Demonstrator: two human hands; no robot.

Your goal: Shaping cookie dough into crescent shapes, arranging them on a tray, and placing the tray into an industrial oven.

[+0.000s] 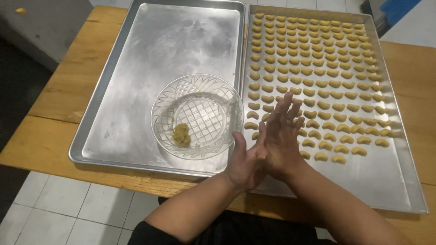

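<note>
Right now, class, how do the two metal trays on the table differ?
The left tray holds only a glass bowl with a small lump of dough; the right tray is covered with rows of small curved dough pieces. The left tray's floor is mostly bare; the right tray's shows only near its front. Both are rectangular, silver and rimmed.

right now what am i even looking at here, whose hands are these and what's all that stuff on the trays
This is one picture from a camera worn on a person's head, looking down at their own two bare hands over a wooden table. The left hand and right hand are pressed palm to palm; whether anything sits between them cannot be seen. Two metal trays lie side by side. The left tray carries only a clear patterned glass bowl with a small lump of yellowish dough left in it. The right tray is nearly filled with neat rows of small curved dough pieces; its near end is bare.
</note>
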